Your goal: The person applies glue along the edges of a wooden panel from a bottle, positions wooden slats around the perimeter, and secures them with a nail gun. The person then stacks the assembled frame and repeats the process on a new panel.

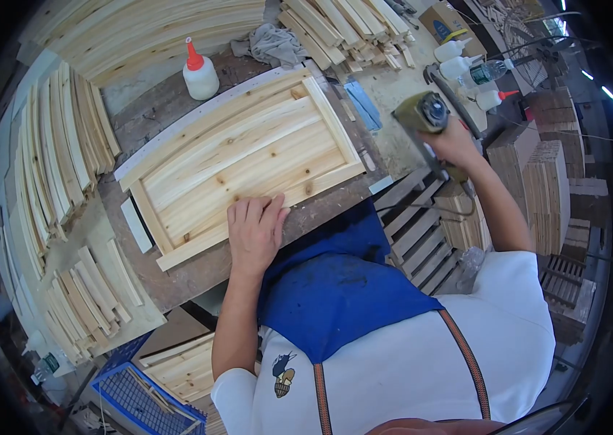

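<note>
A framed pine panel (248, 170) lies flat on the dark work board (183, 290), with its knotty middle set inside four-sided edging. My left hand (255, 228) rests on the panel's near edge strip, fingers stretched over the wood and holding nothing. Off to the right, beyond the panel's end, my right hand (455, 145) grips a nail gun (422, 119) with a round black cap. The tool is raised away from the panel and its lower part is partly blurred. A hose (462, 210) hangs below it.
A red-tipped glue bottle (201, 76) and a grey rag (275, 47) stand behind the panel. Wood strips lie in stacks at left (60, 145) and back (350, 29). More bottles (458, 67) sit at right. A blue crate (139, 395) is below left.
</note>
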`<state>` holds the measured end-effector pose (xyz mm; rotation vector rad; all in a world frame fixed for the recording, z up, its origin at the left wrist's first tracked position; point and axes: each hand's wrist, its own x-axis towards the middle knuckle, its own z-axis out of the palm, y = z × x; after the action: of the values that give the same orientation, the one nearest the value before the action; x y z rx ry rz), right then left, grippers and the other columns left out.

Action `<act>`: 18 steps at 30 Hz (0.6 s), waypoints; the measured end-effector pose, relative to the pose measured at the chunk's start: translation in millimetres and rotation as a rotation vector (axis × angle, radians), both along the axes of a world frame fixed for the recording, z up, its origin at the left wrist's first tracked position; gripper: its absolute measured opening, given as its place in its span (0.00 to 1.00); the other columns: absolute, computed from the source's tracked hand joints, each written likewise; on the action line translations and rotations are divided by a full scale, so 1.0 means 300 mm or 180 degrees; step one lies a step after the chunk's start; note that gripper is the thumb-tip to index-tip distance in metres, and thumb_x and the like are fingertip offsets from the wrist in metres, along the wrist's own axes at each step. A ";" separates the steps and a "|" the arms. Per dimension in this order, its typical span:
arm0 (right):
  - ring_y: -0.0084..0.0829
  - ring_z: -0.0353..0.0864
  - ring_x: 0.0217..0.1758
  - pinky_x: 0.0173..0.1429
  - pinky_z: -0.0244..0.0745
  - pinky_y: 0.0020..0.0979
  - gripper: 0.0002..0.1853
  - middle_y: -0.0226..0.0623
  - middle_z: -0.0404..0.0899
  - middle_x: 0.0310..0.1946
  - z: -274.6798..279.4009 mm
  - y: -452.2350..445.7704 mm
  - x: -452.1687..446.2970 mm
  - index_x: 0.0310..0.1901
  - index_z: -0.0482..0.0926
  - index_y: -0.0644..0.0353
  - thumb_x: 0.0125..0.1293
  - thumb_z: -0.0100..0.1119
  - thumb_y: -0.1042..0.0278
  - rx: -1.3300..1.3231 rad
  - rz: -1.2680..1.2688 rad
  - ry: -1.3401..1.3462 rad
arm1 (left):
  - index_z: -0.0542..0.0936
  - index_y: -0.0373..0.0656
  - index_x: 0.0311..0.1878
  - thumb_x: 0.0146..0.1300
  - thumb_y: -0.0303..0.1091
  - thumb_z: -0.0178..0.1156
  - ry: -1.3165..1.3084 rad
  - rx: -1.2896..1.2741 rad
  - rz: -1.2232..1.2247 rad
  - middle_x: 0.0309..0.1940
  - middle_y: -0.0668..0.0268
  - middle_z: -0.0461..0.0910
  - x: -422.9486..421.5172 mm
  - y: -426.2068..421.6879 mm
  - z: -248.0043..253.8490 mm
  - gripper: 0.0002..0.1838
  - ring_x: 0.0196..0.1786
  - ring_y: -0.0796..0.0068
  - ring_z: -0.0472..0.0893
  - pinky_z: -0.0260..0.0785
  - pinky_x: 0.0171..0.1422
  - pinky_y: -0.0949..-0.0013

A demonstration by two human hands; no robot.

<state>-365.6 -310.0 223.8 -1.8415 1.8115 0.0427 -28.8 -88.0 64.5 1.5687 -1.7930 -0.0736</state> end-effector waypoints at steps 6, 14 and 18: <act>0.55 0.89 0.55 0.61 0.82 0.47 0.34 0.61 0.88 0.49 -0.234 -0.185 -0.133 0.68 0.76 0.69 0.63 0.71 0.59 -0.1110 0.0395 0.0495 | 0.88 0.46 0.55 0.63 0.36 0.73 -0.0032 -0.0002 0.0013 0.44 0.65 0.82 0.005 0.005 -0.004 0.18 0.48 0.60 0.79 0.69 0.57 0.55; 0.59 0.85 0.59 0.67 0.79 0.49 0.37 0.62 0.83 0.59 -0.333 -0.133 -0.062 0.71 0.71 0.67 0.64 0.73 0.62 -0.1167 0.0064 0.0878 | 0.88 0.47 0.56 0.61 0.35 0.76 -0.0044 0.0022 0.0059 0.44 0.66 0.82 0.003 0.006 -0.003 0.19 0.48 0.60 0.79 0.69 0.56 0.55; 0.57 0.84 0.59 0.67 0.78 0.49 0.34 0.58 0.83 0.58 -0.316 -0.039 -0.025 0.70 0.72 0.66 0.67 0.71 0.62 -0.1888 0.0901 0.1194 | 0.88 0.48 0.56 0.61 0.36 0.76 -0.0038 0.0036 0.0064 0.43 0.66 0.82 0.001 0.006 -0.001 0.19 0.48 0.60 0.79 0.69 0.56 0.55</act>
<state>-373.0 -321.8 128.9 -2.6505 1.9277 -0.0556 -28.4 -86.2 64.3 1.5979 -1.7887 -0.0649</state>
